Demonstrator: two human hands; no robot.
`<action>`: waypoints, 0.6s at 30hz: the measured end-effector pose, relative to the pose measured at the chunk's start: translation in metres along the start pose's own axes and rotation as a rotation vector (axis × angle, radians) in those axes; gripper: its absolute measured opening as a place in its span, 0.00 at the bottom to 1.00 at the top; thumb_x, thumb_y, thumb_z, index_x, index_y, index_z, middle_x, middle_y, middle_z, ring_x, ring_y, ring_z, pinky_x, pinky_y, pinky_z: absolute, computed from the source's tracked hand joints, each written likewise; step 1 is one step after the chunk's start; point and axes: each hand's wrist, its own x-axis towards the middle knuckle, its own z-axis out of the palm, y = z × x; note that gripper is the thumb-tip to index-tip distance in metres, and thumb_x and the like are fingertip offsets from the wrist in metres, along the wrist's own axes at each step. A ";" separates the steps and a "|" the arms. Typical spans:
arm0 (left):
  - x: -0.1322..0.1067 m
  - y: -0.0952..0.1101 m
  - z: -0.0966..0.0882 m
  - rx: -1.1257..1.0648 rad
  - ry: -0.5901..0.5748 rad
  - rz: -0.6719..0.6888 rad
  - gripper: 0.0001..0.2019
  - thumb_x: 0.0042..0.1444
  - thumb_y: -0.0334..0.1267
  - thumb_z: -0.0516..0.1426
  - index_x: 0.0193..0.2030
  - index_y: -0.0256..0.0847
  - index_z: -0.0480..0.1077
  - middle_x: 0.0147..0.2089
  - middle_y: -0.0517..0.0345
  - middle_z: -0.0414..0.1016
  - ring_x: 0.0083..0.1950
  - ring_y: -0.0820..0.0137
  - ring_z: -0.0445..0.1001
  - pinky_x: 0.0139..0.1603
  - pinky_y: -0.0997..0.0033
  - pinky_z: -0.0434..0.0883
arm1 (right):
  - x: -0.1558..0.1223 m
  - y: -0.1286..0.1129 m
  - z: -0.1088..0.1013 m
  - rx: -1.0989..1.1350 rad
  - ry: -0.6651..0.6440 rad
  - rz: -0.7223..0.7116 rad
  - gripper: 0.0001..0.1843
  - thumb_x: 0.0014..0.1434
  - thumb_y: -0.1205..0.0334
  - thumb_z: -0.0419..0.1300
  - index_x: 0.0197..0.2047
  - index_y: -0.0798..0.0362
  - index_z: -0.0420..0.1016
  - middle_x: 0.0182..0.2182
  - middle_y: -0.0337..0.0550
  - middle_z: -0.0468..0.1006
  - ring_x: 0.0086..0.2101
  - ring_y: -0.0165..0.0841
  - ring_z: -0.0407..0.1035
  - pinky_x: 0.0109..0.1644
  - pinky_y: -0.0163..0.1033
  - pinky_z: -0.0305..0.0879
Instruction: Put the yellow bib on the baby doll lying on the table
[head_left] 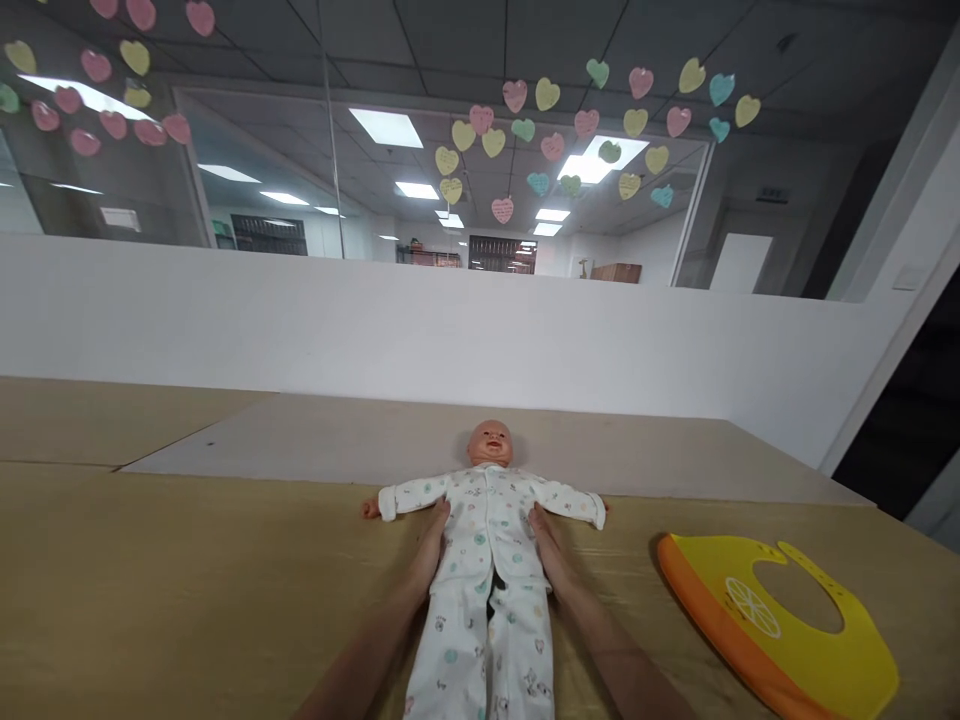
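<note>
A baby doll (pixel 484 540) in white patterned pyjamas lies on its back on the wooden table (pixel 187 580), arms spread, head pointing away from me. My left hand (pixel 431 545) lies flat against the doll's left flank with fingers stretched up under its armpit. My right hand (pixel 546 548) rests the same way along the other flank. Both hands touch the doll's torso from the sides; neither is wrapped round it.
A yellow and orange silicone bib (pixel 787 620) lies on the table to the right of the doll. A white partition wall (pixel 375 320) runs behind the table, with glass above carrying several paper hearts (pixel 547 95).
</note>
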 end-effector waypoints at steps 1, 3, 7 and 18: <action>0.003 0.001 0.003 -0.010 -0.010 0.003 0.21 0.63 0.44 0.49 0.60 0.42 0.64 0.69 0.54 0.57 0.70 0.65 0.54 0.69 0.65 0.53 | 0.002 0.001 0.002 0.013 -0.009 -0.003 0.57 0.45 0.28 0.56 0.67 0.61 0.57 0.67 0.51 0.50 0.67 0.41 0.45 0.71 0.44 0.40; 0.010 0.002 0.006 -0.025 -0.038 -0.002 0.21 0.64 0.42 0.47 0.61 0.40 0.62 0.71 0.53 0.53 0.71 0.68 0.51 0.70 0.68 0.51 | 0.006 0.002 0.005 0.031 -0.028 -0.003 0.57 0.46 0.28 0.54 0.68 0.61 0.54 0.68 0.51 0.49 0.67 0.40 0.44 0.71 0.43 0.40; 0.013 0.002 0.007 -0.033 -0.028 -0.025 0.19 0.64 0.41 0.46 0.60 0.40 0.61 0.71 0.51 0.51 0.71 0.70 0.50 0.70 0.66 0.50 | 0.010 0.003 0.006 0.036 -0.037 0.000 0.55 0.49 0.30 0.54 0.69 0.59 0.52 0.68 0.51 0.46 0.67 0.39 0.42 0.71 0.43 0.37; -0.021 -0.001 -0.004 0.128 -0.091 0.044 0.30 0.63 0.54 0.42 0.67 0.41 0.56 0.71 0.55 0.52 0.71 0.66 0.51 0.69 0.68 0.54 | -0.016 0.004 0.001 -0.025 -0.115 -0.089 0.59 0.45 0.21 0.47 0.70 0.52 0.49 0.69 0.45 0.43 0.68 0.36 0.37 0.71 0.42 0.34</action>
